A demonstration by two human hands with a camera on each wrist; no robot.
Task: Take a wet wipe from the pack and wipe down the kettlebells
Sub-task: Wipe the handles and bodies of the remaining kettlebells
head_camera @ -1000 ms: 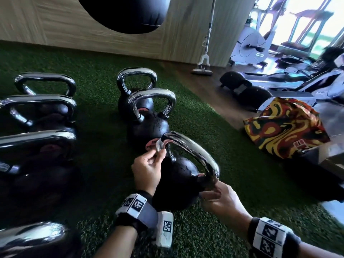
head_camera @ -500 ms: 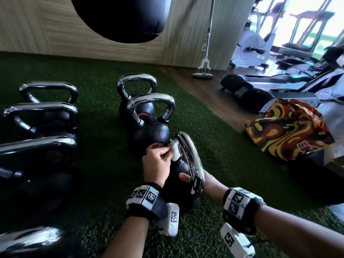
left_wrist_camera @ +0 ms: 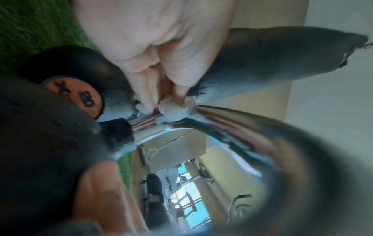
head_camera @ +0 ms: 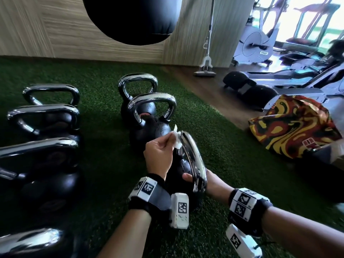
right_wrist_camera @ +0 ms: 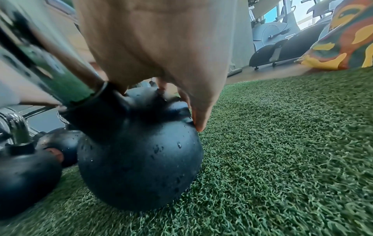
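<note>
Presently noted: wet wipe [head_camera: 176, 140] pinched between left hand [head_camera: 159, 159] fingertips, pressed against upper chrome handle [head_camera: 193, 155] of nearest kettlebell [right_wrist_camera: 139, 167]; right hand [head_camera: 214, 181] laid fairly straight-fingered on that kettlebell's black ball beside handle base.

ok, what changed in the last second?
Nearest kettlebell turned; its handle now shows edge-on. Right hand slid from the handle's near end to under it, onto the ball. Same: left hand pinching the wipe at the handle's far end; other kettlebells.
</note>
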